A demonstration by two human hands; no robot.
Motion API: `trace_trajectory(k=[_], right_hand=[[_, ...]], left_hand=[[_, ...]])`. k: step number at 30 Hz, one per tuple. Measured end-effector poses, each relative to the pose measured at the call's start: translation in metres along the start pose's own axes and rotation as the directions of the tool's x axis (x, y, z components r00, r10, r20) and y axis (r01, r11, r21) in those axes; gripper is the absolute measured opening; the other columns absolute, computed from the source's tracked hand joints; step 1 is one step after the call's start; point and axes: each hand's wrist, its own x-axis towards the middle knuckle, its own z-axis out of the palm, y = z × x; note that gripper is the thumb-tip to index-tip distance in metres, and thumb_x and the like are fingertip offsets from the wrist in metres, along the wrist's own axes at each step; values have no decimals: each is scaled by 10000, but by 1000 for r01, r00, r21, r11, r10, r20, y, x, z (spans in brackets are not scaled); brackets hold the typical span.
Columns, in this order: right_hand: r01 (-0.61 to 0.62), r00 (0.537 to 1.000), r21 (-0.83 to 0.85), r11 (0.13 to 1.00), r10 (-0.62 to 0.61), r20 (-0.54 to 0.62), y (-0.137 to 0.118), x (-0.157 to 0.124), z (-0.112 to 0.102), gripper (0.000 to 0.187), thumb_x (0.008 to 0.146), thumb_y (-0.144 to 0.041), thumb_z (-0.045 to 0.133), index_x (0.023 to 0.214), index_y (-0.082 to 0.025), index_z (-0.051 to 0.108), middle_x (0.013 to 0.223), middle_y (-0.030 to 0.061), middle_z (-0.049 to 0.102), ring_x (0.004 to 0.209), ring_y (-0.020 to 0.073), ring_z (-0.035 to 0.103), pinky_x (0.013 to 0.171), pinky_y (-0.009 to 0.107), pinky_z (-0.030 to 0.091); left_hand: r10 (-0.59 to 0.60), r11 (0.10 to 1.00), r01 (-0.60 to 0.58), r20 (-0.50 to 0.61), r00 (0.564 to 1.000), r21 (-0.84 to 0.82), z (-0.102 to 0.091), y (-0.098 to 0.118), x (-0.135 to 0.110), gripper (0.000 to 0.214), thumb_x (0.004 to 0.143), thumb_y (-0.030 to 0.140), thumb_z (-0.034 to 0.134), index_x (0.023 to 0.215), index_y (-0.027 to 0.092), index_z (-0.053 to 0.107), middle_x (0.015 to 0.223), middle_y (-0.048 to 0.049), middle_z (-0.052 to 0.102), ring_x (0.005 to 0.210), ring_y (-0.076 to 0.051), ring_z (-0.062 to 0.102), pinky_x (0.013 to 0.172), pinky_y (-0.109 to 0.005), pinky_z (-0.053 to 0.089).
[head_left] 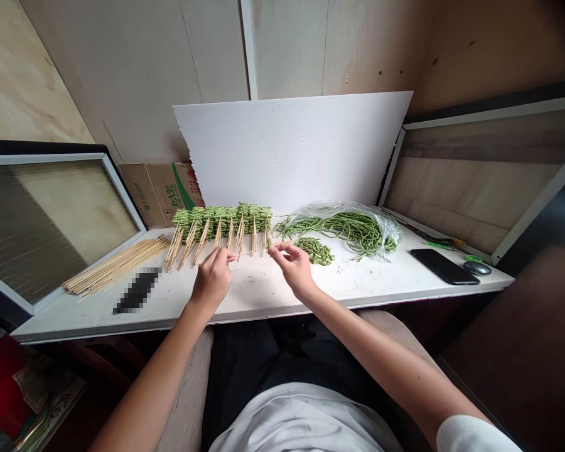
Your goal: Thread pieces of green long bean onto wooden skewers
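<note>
1. A white tabletop point(75, 317) is seen, with a blurred patch point(137, 290) at nine o'clock left unreadable.
2. A bamboo skewer point(257, 251) is pinched by the left hand point(211, 282) and right hand point(294, 270), fingertips pressed together.
3. Cut green beans point(314, 251) lie just beyond, at two o'clock.

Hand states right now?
Left hand: closed, pinching a bamboo skewer.
Right hand: closed, pinching the same skewer.

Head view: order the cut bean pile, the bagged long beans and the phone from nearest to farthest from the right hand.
1. Cut bean pile, just beyond the right hand.
2. Bagged long beans, farther right.
3. Phone, far right on the table.
</note>
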Motion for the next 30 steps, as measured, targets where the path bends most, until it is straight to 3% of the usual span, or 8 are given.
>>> trace_trajectory(k=[7,14,19,23,27,30], right_hand=[[60,998,-77,995,-59,13,-7,0,-1,370,832,-612,767,859,-244,748,1043,82,762,896,253,680,631,328,519],[149,988,-73,986,-146,41,0,7,-6,289,859,-533,777,930,-252,773,1108,91,764,990,255,696,810,367,547],[117,993,-35,992,-116,36,2,10,-8,301,839,-520,797,976,-252,786,1131,91,767,1024,252,696,837,361,547],[11,1000,77,997,-11,-9,3,16,-12,379,761,-515,853,1014,-243,777,1057,70,762,946,222,667,807,341,528],[-107,994,229,968,95,59,-3,25,-23,381,715,-527,888,922,-241,745,914,20,698,848,170,601,728,281,483],[-154,984,343,927,112,138,-10,30,-33,348,718,-491,915,877,-247,723,939,13,673,900,164,604,712,251,459]], left_hand=[[-78,997,77,-38,996,-26,2,7,2,282,847,-36,479,873,205,622,849,-36,745,803,-192,738,675,-277,566],[-122,990,120,-17,992,-78,4,10,3,246,892,-2,487,848,204,614,826,-30,744,777,-183,731,664,-266,544],[-152,984,150,-8,988,-99,4,11,4,196,930,54,513,869,205,622,790,-22,735,763,-184,727,672,-269,540],[-188,976,186,-10,982,-116,2,11,6,150,948,108,540,878,202,634,768,-19,735,733,-183,713,668,-271,527],[-197,975,195,-10,980,-106,1,10,6,142,966,147,540,885,196,645,763,-19,735,714,-182,704,655,-274,506],[-197,976,195,-7,980,-100,1,8,6,144,972,155,539,893,194,652,763,-18,735,714,-182,703,654,-273,495]])
